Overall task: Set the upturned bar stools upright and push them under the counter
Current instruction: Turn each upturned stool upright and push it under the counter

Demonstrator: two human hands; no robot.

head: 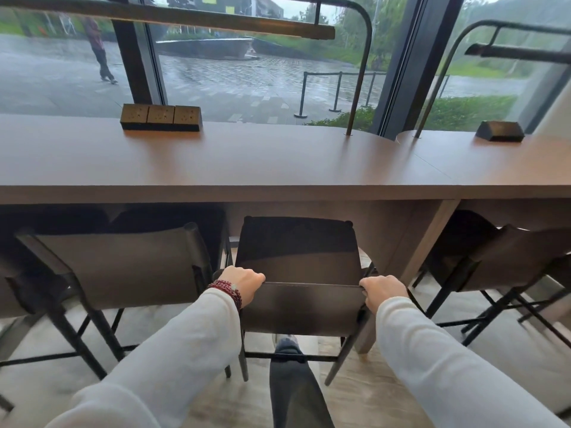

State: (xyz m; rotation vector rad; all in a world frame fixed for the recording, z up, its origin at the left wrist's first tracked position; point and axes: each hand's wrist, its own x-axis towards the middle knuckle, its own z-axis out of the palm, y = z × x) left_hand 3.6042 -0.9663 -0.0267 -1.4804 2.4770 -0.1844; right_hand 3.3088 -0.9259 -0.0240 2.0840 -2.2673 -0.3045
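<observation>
Dark stool (298, 257), left hand (244, 284), right hand (384, 290)

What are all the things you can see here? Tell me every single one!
Stools: three in plain view, dark brown with black legs, upright at the counter: left stool, middle stool, right stool.
Counter: one, brown, along the window.
Socket block: one, dark, counter left.
Small box: one, black, counter right.
Left lamp pole, right lamp pole: two, dark metal, rising from the counter.
Barrier posts: several, black, outside.
Person outside: one, top left.
Bracelet: one, red beads, left wrist.
Left hand, right hand: two, gripping the middle stool's backrest.
Leg: one, dark trousers, bottom middle.
</observation>
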